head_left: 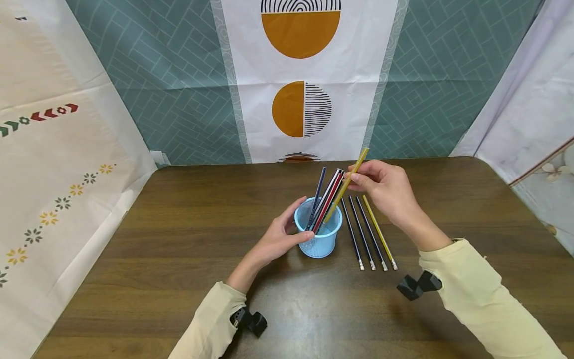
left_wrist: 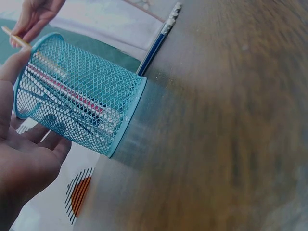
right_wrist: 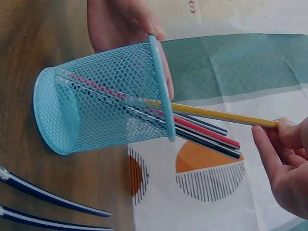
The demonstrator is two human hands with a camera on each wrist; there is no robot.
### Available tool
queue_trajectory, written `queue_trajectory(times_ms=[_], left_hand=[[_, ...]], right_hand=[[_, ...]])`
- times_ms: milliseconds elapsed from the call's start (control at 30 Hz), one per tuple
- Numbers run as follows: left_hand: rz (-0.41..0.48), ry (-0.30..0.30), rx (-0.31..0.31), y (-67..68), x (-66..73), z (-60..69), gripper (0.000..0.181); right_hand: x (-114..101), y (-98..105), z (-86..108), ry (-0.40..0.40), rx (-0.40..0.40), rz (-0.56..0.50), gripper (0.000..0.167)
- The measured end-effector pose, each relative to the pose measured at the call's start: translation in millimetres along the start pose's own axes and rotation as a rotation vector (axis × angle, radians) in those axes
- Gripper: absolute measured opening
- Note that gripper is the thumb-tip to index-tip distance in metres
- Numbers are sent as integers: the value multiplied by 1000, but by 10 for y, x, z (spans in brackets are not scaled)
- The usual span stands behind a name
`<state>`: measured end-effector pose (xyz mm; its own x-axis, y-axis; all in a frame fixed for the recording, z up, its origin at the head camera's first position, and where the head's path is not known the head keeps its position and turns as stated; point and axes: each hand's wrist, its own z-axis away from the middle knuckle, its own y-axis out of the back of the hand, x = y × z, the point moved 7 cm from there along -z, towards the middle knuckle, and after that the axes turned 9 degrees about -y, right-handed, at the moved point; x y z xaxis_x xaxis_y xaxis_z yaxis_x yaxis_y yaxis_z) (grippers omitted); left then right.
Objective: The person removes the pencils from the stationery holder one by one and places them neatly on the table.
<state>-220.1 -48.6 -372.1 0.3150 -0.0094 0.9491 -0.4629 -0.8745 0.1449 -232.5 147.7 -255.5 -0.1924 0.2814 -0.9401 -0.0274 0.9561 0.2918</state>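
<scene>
A light blue mesh pencil cup point(head_left: 319, 248) stands upright on the table, and my left hand point(head_left: 279, 235) holds it near the rim, thumb on the near side and fingers around the left. My right hand point(head_left: 389, 193) pinches a yellow pencil point(right_wrist: 216, 114) by its upper part. This pencil slants down into the cup, its lower end inside the mesh in the right wrist view. Several other pencils lean in the cup, among them a red pencil point(right_wrist: 211, 134), a black one point(right_wrist: 207, 143) and a dark blue one point(head_left: 320, 185).
Right of the cup, three dark blue pencils point(head_left: 364, 234) and another yellow pencil point(head_left: 378, 230) lie side by side, eraser ends towards me. The brown wooden table point(head_left: 202, 214) ends at a patterned cloth point(head_left: 175, 99) behind. More cloth hangs at both sides.
</scene>
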Motion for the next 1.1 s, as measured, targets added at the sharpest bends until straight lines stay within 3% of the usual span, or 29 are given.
queue_trajectory(times_ms=[500,900,1100], left_hand=[[-18,-10,3,13,-55,10,78],[-32,-1,4,15,-42,-2,77],[-30,1,9,12,-36,-1,75]], right_hand=[[-186,155,-3,43,36,-57,11],[-301,239,-11,73,52,22,9],[-278,235,-8,55,35,116,14]])
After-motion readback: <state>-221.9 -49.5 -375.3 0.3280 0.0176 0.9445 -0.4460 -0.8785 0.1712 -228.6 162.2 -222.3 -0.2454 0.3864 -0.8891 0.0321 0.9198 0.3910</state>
